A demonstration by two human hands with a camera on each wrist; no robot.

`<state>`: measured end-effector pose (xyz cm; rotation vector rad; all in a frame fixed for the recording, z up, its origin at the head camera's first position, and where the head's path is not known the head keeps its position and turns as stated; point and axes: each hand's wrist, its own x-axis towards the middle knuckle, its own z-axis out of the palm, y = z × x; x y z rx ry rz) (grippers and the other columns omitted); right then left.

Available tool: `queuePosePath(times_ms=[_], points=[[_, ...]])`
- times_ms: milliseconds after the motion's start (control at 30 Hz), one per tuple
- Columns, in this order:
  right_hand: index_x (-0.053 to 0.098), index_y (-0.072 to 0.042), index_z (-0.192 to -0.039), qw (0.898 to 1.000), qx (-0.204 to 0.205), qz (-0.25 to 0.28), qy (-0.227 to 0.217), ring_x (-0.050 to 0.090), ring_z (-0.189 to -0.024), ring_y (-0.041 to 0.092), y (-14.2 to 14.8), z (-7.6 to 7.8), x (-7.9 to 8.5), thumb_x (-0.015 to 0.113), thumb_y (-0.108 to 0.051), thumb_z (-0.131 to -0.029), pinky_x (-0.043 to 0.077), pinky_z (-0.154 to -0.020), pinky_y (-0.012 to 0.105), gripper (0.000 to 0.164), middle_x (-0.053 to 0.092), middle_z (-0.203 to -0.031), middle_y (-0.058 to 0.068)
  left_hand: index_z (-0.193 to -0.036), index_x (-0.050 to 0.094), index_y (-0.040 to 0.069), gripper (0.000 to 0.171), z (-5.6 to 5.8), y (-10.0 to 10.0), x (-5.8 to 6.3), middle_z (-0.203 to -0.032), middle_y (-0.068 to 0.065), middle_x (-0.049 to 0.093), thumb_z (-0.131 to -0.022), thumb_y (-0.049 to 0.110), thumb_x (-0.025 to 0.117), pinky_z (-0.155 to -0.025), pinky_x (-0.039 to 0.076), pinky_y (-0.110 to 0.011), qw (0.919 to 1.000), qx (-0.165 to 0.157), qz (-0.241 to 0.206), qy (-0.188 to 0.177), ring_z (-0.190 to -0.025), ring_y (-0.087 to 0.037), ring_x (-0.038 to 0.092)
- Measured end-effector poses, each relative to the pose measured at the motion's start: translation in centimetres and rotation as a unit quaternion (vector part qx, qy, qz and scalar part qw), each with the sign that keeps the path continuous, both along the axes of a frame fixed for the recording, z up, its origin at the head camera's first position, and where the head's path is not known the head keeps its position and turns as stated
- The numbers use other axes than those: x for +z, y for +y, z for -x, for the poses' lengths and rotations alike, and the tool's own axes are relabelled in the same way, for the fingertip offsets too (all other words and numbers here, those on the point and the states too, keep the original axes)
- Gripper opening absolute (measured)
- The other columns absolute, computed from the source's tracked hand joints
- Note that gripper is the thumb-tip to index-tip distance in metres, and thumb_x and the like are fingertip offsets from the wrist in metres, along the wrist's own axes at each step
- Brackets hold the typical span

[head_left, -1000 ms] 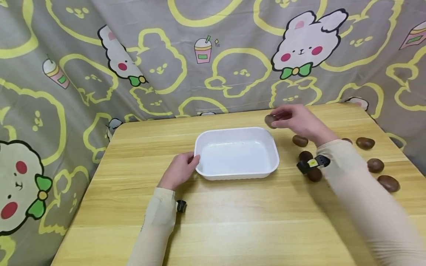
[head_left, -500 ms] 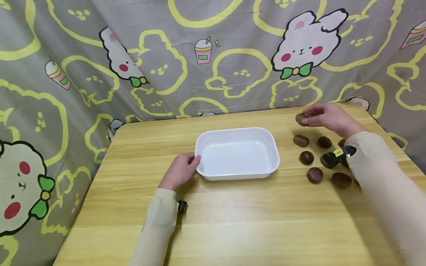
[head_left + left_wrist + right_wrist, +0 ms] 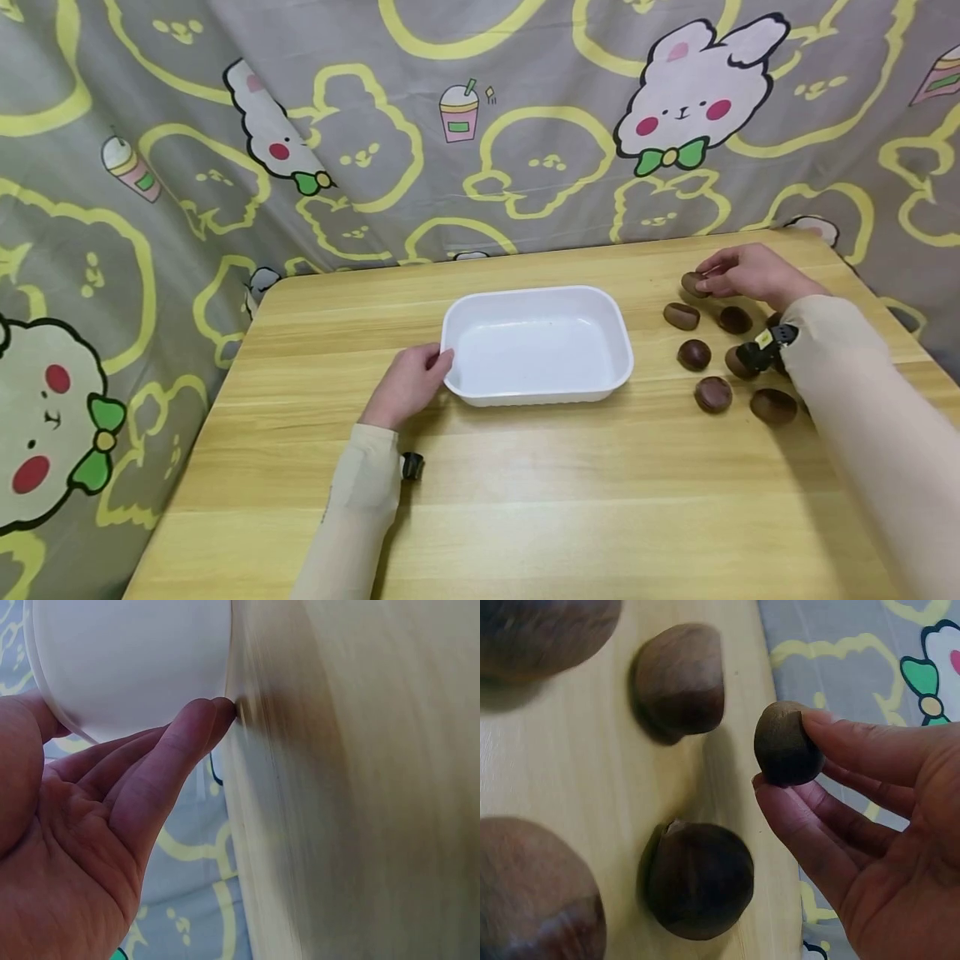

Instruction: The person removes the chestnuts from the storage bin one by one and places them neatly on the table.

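My right hand (image 3: 757,273) pinches a brown chestnut (image 3: 786,742) between thumb and fingertips, just above the table's far right part. Other chestnuts lie close below it, among them a flat-sided one (image 3: 681,679) and a round dark one (image 3: 701,881) in the right wrist view. At mid-table stands a white plastic tray (image 3: 536,398) with nothing in it. On its left end my left hand (image 3: 408,385) grips the wall, the thumb at the rim and the fingers (image 3: 161,772) along the outside.
Several chestnuts (image 3: 713,394) are spread over the right side of the wooden table (image 3: 525,508), some partly hidden by the right wrist and sleeve. A patterned grey curtain (image 3: 540,192) hangs behind the table and along its left side.
My right hand has moved right with the chestnut, from near the tray's far right corner to beside the other chestnuts, then slightly down. My left hand has stayed on the tray.
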<state>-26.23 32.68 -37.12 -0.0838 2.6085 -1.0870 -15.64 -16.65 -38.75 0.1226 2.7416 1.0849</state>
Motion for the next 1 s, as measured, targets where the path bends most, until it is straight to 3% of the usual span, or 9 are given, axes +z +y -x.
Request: queuePosePath(times_ms=[67, 333, 633, 767, 867, 1000], points=[[0.053, 0.011, -0.126, 1.0, 0.005, -0.004, 0.0, 0.064, -0.089, 0.019, 0.0, 0.1, -0.2, 0.07, -0.021, -0.092, 0.05, -0.081, 0.037, 0.05, 0.059, -0.118, 0.023, -0.11, 0.069, 0.006, 0.034, 0.0, -0.1, 0.0, -0.082, -0.005, 0.061, -0.103, 0.032, 0.049, -0.068, 0.047, -0.035, 1.0, 0.002, -0.001, 0.0, -0.075, -0.021, 0.055], [0.055, 0.011, -0.124, 0.999, 0.031, -0.039, 0.007, 0.054, -0.106, 0.038, 0.3, 0.1, -1.0, 0.069, -0.021, -0.093, 0.04, -0.09, 0.052, 0.046, 0.062, -0.114, 0.023, -0.108, 0.07, 0.007, 0.033, -0.2, -0.2, -0.1, -0.08, -0.005, 0.06, -0.103, 0.032, 0.049, -0.067, 0.046, -0.035, 1.0, -0.004, -0.001, 0.005, -0.074, -0.021, 0.054], [0.055, 0.011, -0.124, 0.998, 0.037, -0.042, -0.004, 0.059, -0.097, 0.03, 0.5, 0.1, -1.2, 0.069, -0.023, -0.093, 0.045, -0.083, 0.043, 0.048, 0.061, -0.112, 0.021, -0.106, 0.069, 0.007, 0.032, -0.3, -0.3, 0.2, -0.076, -0.005, 0.059, -0.103, 0.033, 0.049, -0.064, 0.046, -0.035, 0.9999, -0.011, -0.007, -0.005, -0.07, -0.021, 0.053], [0.052, 0.012, -0.126, 0.999, 0.038, -0.028, -0.011, 0.062, -0.095, 0.028, 0.8, 0.0, -1.1, 0.068, -0.023, -0.094, 0.048, -0.082, 0.042, 0.049, 0.06, -0.114, 0.022, -0.109, 0.068, 0.008, 0.04, -0.3, -0.7, 0.3, -0.077, -0.007, 0.059, -0.104, 0.04, 0.046, -0.064, 0.045, -0.036, 0.9994, -0.024, -0.021, -0.011, -0.069, -0.021, 0.053], [0.051, 0.011, -0.127, 0.999, 0.039, -0.035, -0.002, 0.061, -0.098, 0.033, 1.0, -0.4, -0.8, 0.065, -0.028, -0.096, 0.047, -0.086, 0.048, 0.052, 0.059, -0.116, 0.023, -0.115, 0.068, 0.009, 0.053, -0.4, -1.1, 0.6, -0.087, -0.007, 0.064, -0.104, 0.05, 0.039, -0.072, 0.048, -0.038, 0.9991, -0.022, -0.033, -0.014, -0.078, -0.021, 0.057], [0.049, 0.009, -0.131, 0.997, 0.034, -0.066, 0.024, 0.056, -0.106, 0.042, 1.4, -1.4, 0.0, 0.055, -0.041, -0.099, 0.041, -0.09, 0.056, 0.06, 0.055, -0.121, 0.029, -0.129, 0.063, 0.005, 0.064, -0.3, -2.0, 1.3, -0.116, -0.011, 0.066, -0.103, 0.055, 0.033, -0.093, 0.046, -0.044, 0.9991, -0.007, -0.043, -0.004, -0.108, -0.025, 0.06]])
